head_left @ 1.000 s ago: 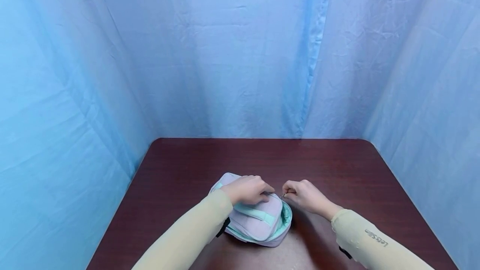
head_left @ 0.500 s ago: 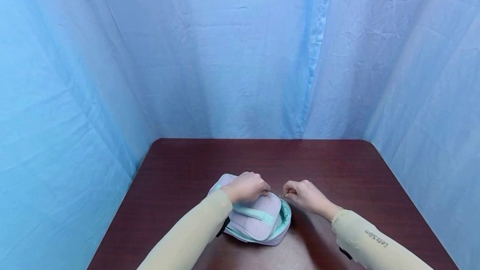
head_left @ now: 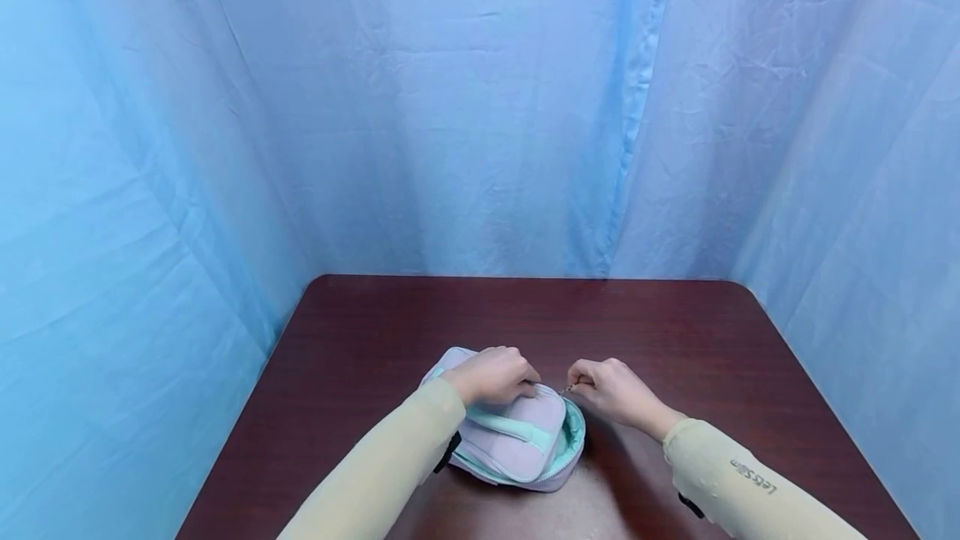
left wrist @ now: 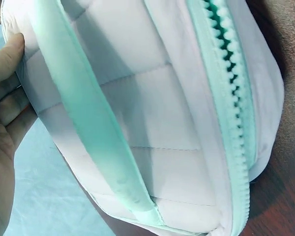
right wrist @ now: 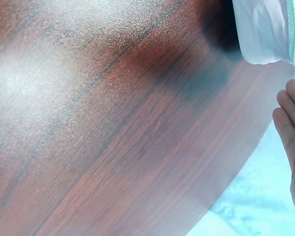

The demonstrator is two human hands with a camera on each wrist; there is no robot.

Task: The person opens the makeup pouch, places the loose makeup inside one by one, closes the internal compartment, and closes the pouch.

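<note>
A pale lilac quilted zip bag (head_left: 521, 461) with a mint carrying handle (head_left: 510, 426) lies on the table, partly unzipped. Its mint lining (head_left: 575, 427) shows through the gap at the right end. My left hand (head_left: 495, 376) grips the lid's far edge; in the left wrist view the thumb (left wrist: 9, 55) lies on top and other fingers go beneath. The mint zipper teeth (left wrist: 231, 73) run along the side there. Just off the bag's far right corner, my right hand (head_left: 613, 390) pinches the small metal zipper pull (head_left: 567, 391). The right wrist view shows only part of that hand.
The dark red-brown wooden table (head_left: 660, 332) extends around the bag. Light blue curtains (head_left: 480, 107) hang behind it and along both sides.
My left hand's fingers have curled around the lid's edge, where the index finger stretched out earlier. My right hand and the bag have barely moved.
</note>
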